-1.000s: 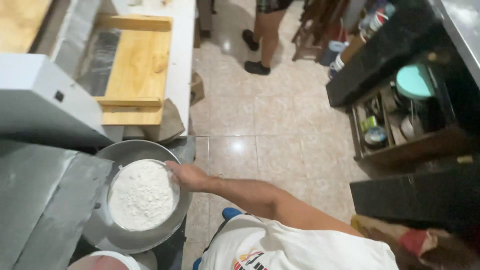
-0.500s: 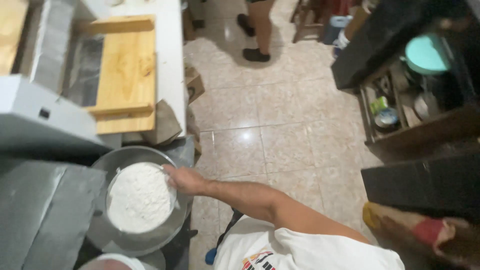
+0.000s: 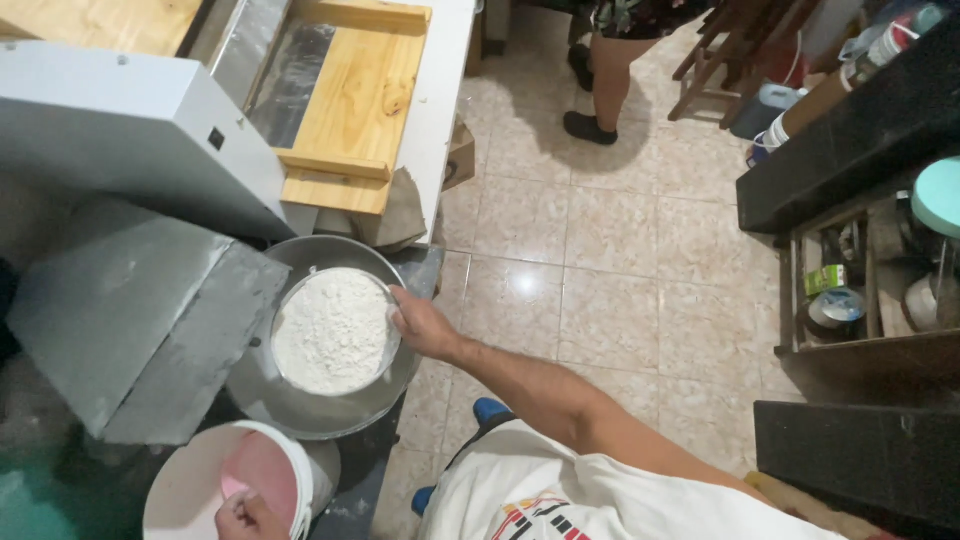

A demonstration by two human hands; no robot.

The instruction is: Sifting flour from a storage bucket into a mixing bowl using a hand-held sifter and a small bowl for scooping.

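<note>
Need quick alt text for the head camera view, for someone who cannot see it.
The right hand grips the rim of a sieve of flour inside a metal bowl. The left hand holds a white bucket below it.

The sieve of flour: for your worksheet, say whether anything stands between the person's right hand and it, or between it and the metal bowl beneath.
Nothing visible does. The right hand already grips the rim of the sieve of flour, which sits inside the metal bowl with nothing seen between them. The left hand holds a white bucket off to the side.
</note>
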